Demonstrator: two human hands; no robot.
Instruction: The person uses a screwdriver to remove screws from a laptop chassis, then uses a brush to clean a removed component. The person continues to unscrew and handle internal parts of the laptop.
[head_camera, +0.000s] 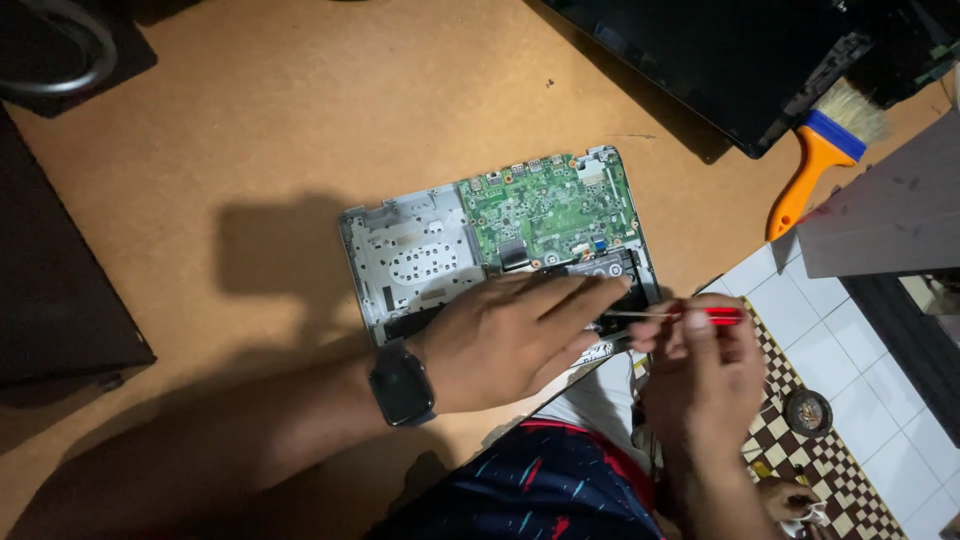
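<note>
Head view is looking down on a brown worktable (250, 120), and going from the left, one left hand (510, 335) wearing a dark wristwatch (402, 384) is lying flat with its fingers stretched out and together, pressing on the black battery area of one opened laptop base (420, 255); it is gripping nothing. One green circuit board (548, 205) is sitting exposed in that base, so the cover is already off and the inner parts are, by my judgement, only partly worked through: board and black battery pack (610, 268) are both in place. Just to the right, one right hand (705, 370) is pinching one red-handled screwdriver (715, 316), its thin shaft pointing left toward the base's near right edge. Further right, one orange-handled brush (815, 165) is lying beside a dark laptop lid (740, 60), well apart from both hands.
</note>
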